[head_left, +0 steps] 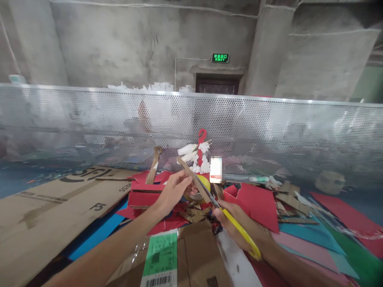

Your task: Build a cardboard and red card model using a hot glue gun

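My left hand (pixel 174 190) pinches a narrow strip of brown cardboard (pixel 188 170) in the middle of the view. In my right hand (pixel 236 215) is a pair of scissors with yellow handles (pixel 239 230). The blades lie along the strip, pointing up and to the left; whether they are parted I cannot tell. Behind the strip, a round yellow thing (pixel 204 182) is partly hidden. Below my hands lies a brown cardboard box (pixel 196 251) with a green and white label (pixel 160 255). Cardboard scraps (pixel 196 215) are heaped just under the strip.
A perforated metal panel (pixel 104 123) runs across behind the work surface. Red sheets (pixel 257 203) lie on both sides, with blue sheets (pixel 314 235) at right. A large flattened carton (pixel 60 215) covers the left. White flowers (pixel 203 165) and a bright phone-like screen (pixel 216 169) stand ahead.
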A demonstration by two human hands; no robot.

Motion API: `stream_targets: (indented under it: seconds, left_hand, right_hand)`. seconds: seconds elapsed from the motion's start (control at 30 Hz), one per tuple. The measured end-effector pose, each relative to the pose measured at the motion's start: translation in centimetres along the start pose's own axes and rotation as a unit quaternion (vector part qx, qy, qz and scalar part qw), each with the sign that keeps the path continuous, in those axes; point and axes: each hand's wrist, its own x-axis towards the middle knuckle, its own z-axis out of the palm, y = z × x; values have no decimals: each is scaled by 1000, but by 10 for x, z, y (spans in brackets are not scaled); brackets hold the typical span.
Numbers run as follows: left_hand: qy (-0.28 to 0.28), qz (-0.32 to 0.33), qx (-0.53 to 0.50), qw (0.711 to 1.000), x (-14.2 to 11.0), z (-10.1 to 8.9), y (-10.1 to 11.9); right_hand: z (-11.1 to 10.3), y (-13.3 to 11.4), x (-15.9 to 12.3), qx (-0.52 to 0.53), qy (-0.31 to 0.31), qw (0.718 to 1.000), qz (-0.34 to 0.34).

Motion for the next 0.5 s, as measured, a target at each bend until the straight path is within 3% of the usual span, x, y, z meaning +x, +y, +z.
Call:
stream_targets:
  seconds: [0.33, 0.5]
  left_hand:
    - [-12, 0, 17, 1000, -2, 1, -2]
    - [-33, -14, 29, 999, -4, 3, -3]
  right_hand:
    - [-3, -14, -3, 16, -6, 1000, 13]
    - [1, -18, -6, 40, 22, 998, 47]
